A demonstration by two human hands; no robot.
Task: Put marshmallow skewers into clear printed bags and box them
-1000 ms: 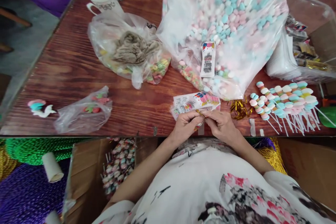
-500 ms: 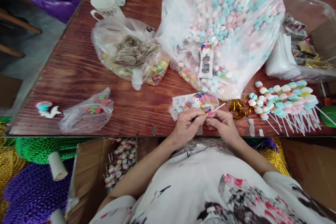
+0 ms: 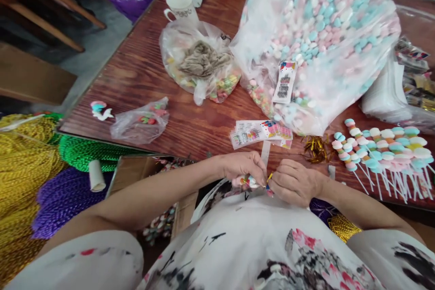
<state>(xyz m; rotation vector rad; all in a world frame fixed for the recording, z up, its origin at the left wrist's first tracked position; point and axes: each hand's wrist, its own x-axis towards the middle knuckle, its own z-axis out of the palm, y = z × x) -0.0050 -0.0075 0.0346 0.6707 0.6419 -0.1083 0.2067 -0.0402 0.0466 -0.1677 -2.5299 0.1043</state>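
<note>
Left hand: A worker's left hand (image 3: 247, 167) bends its fingers closed over a pastel candy skewer (image 3: 247, 181), its pink and white pieces showing below the palm.
Right hand: The right hand (image 3: 292, 182), curled nearly into a fist, pinches a small blue-and-yellow printed tag (image 3: 269, 180) just beside the left fingertips; the exact finger placement is hidden.
Candy skewer: Held at the near edge of the wooden table (image 3: 122, 72), close against the worker's floral shirt (image 3: 265, 235).
Beyond the hands: Printed cards (image 3: 253, 135) lie fanned out, with gold twist ties (image 3: 316, 148) to their right.
Finished row: Marshmallow skewers (image 3: 384, 147) rest side by side at right, white sticks toward the worker.
Bags: A large plastic bag of pink, white and blue marshmallows (image 3: 326, 22) fills the far side, a card stack (image 3: 285, 82) on its front. To its left, a brown cloth (image 3: 202, 60) sits on a smaller candy bag (image 3: 173, 56), near a white mug (image 3: 178, 4).
Floor: Gold bead strands (image 3: 20, 158) and purple bead strands (image 3: 64, 199) spread at lower left.
</note>
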